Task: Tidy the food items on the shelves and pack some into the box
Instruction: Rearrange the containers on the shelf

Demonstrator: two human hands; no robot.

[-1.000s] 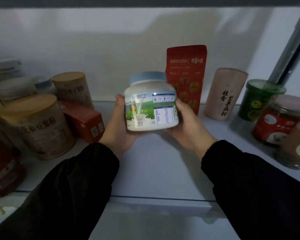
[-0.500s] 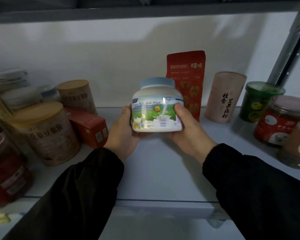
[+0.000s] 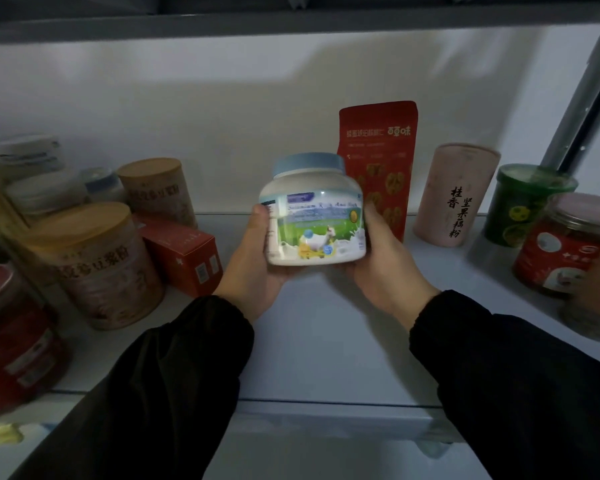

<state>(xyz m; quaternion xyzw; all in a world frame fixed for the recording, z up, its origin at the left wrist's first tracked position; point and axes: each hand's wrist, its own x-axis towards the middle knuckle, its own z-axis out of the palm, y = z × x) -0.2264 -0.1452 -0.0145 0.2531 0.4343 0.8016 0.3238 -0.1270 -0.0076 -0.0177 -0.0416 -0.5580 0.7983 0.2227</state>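
1. You are gripping a white plastic jar with a pale blue screw lid (image 3: 312,220) between both hands. Your left hand (image 3: 253,271) is curling round its left side, with the thumb lying on the label edge.
2. Your right hand (image 3: 385,271) is wrapping the jar's right side and lower rim, with the fingers going behind it.
3. The jar is standing nearly upright in your grip, over the middle of the white shelf board (image 3: 326,341). Its green label with a goat picture is facing you.
4. Both black sleeves are reaching in over the shelf's front edge.
5. Directly behind the jar, a red flat-topped foil pouch (image 3: 378,143) is standing against the back wall.
6. To the right of the pouch, a pink cardboard tube with black characters (image 3: 454,195) is standing upright. Next come a green-lidded dark jar (image 3: 527,202) and a clear plastic jar with a red label (image 3: 575,244).
7. To your left, an orange-red cardboard carton (image 3: 184,254) is lying beside a tan-lidded round canister (image 3: 97,265). A second, matching canister (image 3: 156,192) is standing behind it.
8. At the far left edge, a red jar (image 3: 14,334) is appearing blurred.
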